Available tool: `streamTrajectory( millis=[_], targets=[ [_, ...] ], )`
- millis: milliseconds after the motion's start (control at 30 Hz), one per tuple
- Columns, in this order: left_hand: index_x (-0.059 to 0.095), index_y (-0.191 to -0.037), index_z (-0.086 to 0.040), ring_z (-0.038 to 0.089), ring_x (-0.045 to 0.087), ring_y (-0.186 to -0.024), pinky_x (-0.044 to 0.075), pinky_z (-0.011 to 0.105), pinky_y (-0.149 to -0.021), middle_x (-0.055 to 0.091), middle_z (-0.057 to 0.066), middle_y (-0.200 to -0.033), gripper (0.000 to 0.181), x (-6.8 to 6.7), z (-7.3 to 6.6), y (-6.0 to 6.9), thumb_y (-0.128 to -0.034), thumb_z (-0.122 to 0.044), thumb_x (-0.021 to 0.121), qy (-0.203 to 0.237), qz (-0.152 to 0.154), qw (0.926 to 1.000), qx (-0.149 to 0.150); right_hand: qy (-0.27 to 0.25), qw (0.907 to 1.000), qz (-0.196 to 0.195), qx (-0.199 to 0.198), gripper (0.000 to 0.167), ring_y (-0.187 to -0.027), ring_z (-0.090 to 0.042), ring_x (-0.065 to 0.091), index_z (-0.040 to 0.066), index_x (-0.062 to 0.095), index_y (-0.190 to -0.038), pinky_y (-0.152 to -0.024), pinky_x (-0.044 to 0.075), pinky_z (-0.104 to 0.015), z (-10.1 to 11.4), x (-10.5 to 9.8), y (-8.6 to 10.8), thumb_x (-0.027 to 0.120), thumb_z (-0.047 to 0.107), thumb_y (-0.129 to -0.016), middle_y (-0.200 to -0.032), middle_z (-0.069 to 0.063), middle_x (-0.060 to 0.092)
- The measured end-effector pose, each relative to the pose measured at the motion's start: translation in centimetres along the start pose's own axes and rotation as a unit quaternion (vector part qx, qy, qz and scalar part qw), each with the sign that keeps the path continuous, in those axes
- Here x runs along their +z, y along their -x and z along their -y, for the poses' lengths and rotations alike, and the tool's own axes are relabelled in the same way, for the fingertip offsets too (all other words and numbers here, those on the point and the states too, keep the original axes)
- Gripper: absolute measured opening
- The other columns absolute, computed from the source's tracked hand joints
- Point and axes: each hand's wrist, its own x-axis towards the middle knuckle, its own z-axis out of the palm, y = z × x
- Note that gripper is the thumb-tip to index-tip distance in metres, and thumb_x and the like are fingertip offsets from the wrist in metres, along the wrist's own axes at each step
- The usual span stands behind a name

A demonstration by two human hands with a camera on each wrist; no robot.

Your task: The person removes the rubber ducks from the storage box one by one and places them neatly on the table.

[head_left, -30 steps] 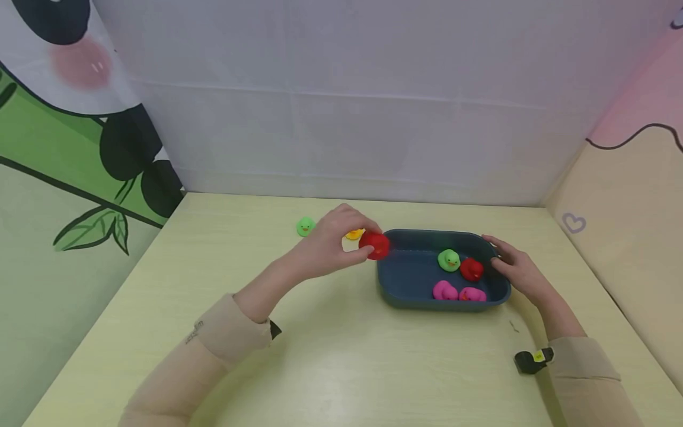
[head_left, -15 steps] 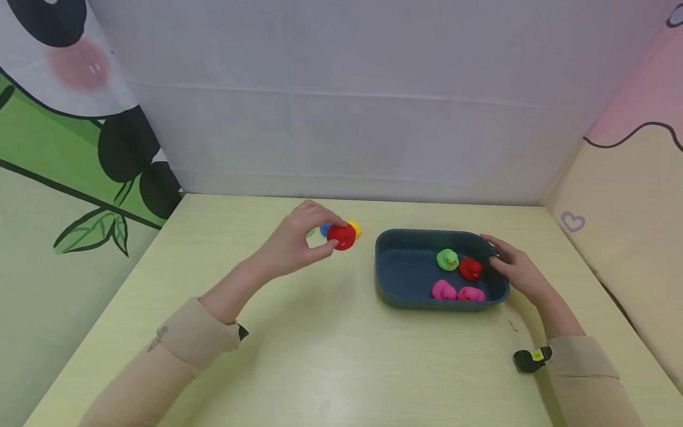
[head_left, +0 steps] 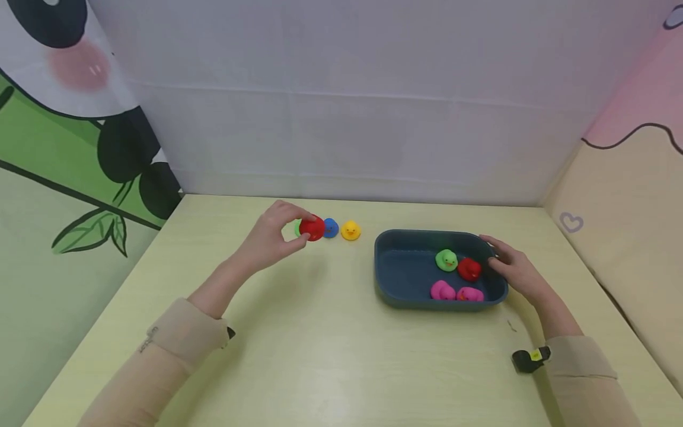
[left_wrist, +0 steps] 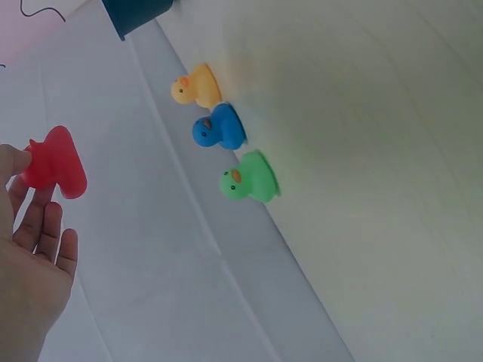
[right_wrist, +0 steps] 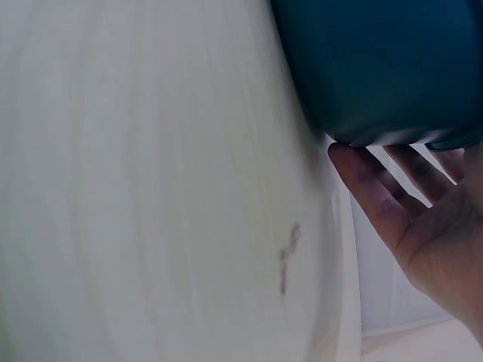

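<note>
In the head view my left hand (head_left: pixel 272 237) pinches a red rubber duck (head_left: pixel 312 228) between thumb and fingers, above the table. Behind it, partly hidden, is a green duck (left_wrist: pixel 251 178), in a row with a blue duck (head_left: pixel 330 228) and a yellow duck (head_left: pixel 350 230). At the right, my right hand (head_left: pixel 516 270) holds the end of a dark blue bin (head_left: pixel 405 302), thumb over the rim and fingers along the outer wall (right_wrist: pixel 377 75). Inside the bin lie a green duck (head_left: pixel 446 260), a red duck (head_left: pixel 469 269) and two pink ducks (head_left: pixel 443 290).
The pale wooden table (head_left: pixel 341 367) ends at a grey-white cloth backdrop (head_left: pixel 341 118). Printed side panels stand at left and right (head_left: pixel 629 201). A small dark mark (right_wrist: pixel 287 256) lies on the tabletop near the right hand.
My left hand has carried the red duck leftward from the bin's left edge to in front of the green duck. The blue and yellow ducks have come into view. My right hand stays at the bin.
</note>
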Motion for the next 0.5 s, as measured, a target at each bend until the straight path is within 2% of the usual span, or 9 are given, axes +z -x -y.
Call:
streamTrajectory(
  millis=[200, 500],
  targets=[
    [0.066, -0.109, -0.009, 0.021, 0.051, -0.104, 0.045, 0.041, -0.086, 0.066, 0.004, -0.106, 0.030, -0.5, 2.5, -0.1, -0.0801, -0.005, 0.071, -0.023, -0.004, 0.9994, -0.025, 0.007, 1.0000, 0.003, 0.002, 0.051, -0.129, -0.055, 0.031, 0.011, 0.025, -0.149, -0.099, 0.032, -0.061, -0.1, 0.0, -0.2, 0.041, 0.017, -0.101, -0.148, -0.031, 0.025],
    [0.066, -0.113, -0.008, 0.025, 0.052, -0.105, 0.045, 0.044, -0.084, 0.065, 0.008, -0.110, 0.031, -0.9, 6.1, -0.4, -0.0823, -0.009, 0.069, -0.044, 0.004, 0.9939, -0.101, -0.002, 1.0000, 0.001, 0.004, 0.052, -0.131, -0.054, 0.028, 0.012, 0.026, -0.149, -0.099, 0.032, -0.061, -0.5, 0.0, -0.3, 0.042, 0.016, -0.100, -0.149, -0.029, 0.024]
  ],
)
